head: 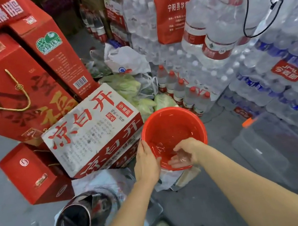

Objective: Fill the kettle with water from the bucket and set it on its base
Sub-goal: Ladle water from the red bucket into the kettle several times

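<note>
A red plastic bucket (173,122) stands on the floor at centre, with a little water at its bottom. My left hand (146,163) grips the bucket's near-left rim. Inside the bucket, my right hand (186,154) reaches down with fingers spread, wet, holding nothing. The steel kettle (78,223) with a black handle stands at lower left, its lid open, on a plastic-wrapped pack. The kettle's base is not visible.
Red gift boxes (6,88) and a white-and-red carton (91,127) stack at left. Shrink-wrapped packs of water bottles (276,70) tower at right. A clear plastic lidded bin (278,149) sits at right. Cabbages and plastic bags lie behind the bucket. My shoes show at the bottom.
</note>
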